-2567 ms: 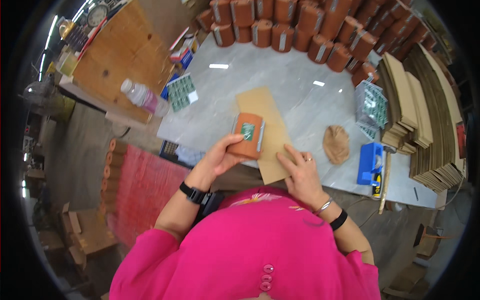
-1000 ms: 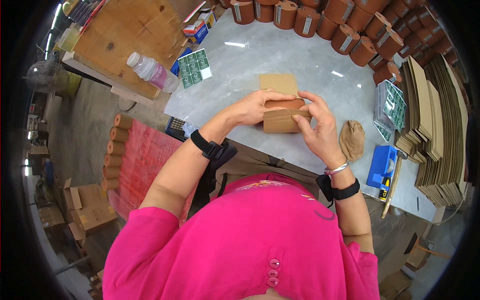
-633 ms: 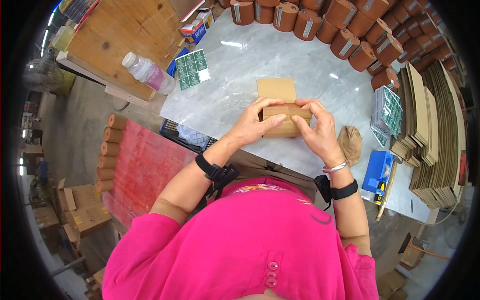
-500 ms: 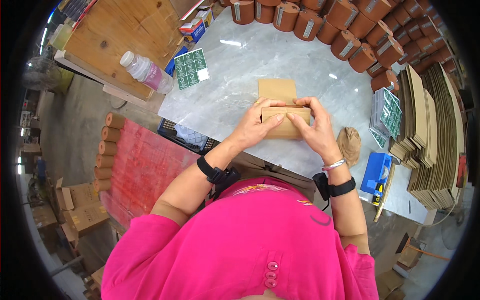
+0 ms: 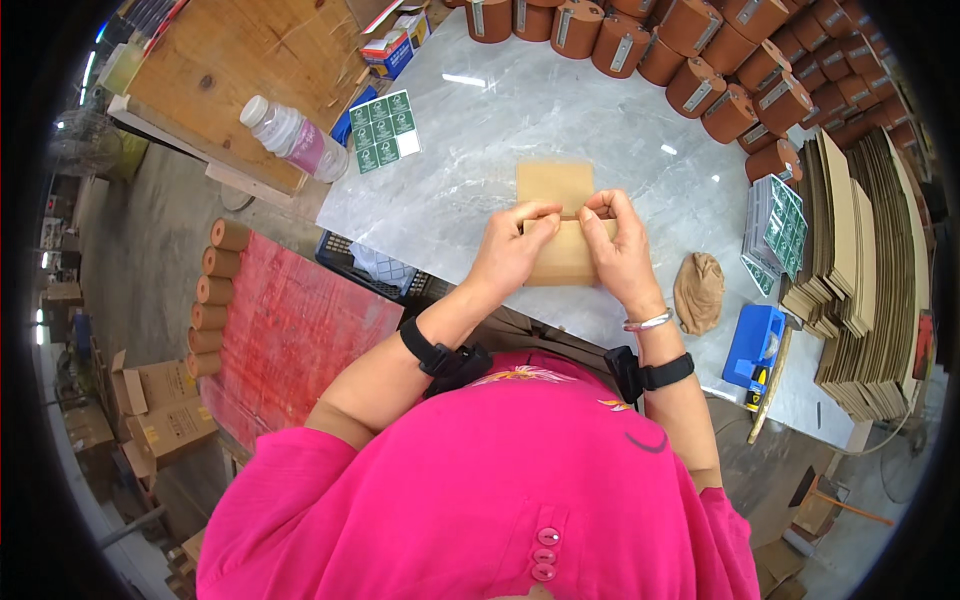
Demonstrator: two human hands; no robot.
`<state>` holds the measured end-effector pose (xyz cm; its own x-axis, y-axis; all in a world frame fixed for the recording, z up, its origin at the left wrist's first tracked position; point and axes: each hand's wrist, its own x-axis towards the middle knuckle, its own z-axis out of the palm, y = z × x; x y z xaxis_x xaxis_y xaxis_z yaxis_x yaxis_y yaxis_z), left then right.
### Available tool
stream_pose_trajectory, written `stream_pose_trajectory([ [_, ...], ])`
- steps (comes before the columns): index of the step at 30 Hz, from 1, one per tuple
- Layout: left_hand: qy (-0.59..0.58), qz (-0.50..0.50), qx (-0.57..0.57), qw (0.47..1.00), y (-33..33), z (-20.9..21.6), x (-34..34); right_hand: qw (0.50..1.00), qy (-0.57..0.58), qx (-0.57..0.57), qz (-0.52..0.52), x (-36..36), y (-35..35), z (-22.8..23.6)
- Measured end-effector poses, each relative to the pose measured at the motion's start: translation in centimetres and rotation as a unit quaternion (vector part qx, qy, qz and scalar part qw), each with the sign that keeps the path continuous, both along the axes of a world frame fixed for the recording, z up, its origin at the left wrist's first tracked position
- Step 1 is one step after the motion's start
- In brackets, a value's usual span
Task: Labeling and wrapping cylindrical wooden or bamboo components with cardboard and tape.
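Note:
A small brown cardboard box (image 5: 561,262) rests on the grey marbled table in front of me, its flap (image 5: 554,181) lying away from me on the far side. My left hand (image 5: 512,243) pinches the box's far left edge between thumb and fingers. On the far right edge, my right hand (image 5: 618,245) does the same, with the thumb on the near face and the fingers behind. The inside of the box is hidden by its near panel and my fingers. A crumpled tan cloth (image 5: 699,293) lies just right of my right hand.
Stacked brown cylinders (image 5: 616,45) line the far right. Flat cardboard sheets (image 5: 880,270) stand at the right, near a blue tool holder (image 5: 753,345) and green stickers (image 5: 784,233). A sticker sheet (image 5: 383,131) and plastic bottle (image 5: 296,141) are far left; a red board (image 5: 300,340) is nearer.
Both thumbs have moved apart and up from the middle of the box's near face to its far edge. The right hand has turned slightly, and its wrist has shifted left.

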<state>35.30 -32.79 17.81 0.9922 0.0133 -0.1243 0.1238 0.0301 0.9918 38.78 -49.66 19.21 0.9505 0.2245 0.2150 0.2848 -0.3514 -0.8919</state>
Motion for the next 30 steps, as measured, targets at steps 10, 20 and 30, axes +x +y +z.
stream_pose_trajectory([
  [10, 0.026, 0.02, 0.038, 0.999, 0.2, -0.1, -0.1, 0.968, -0.165, -0.19, -0.021, -1.7, 0.4, 2.7],
  [20, 0.094, 0.072, -0.084, 0.989, 0.9, 1.0, 1.2, 0.917, -0.24, -0.302, 0.101, -3.3, 1.7, 4.9],
  [30, 0.096, 0.103, -0.117, 0.983, 4.7, 1.4, -3.1, 0.893, 0.004, -0.382, 0.236, 8.8, 3.9, 4.5],
])
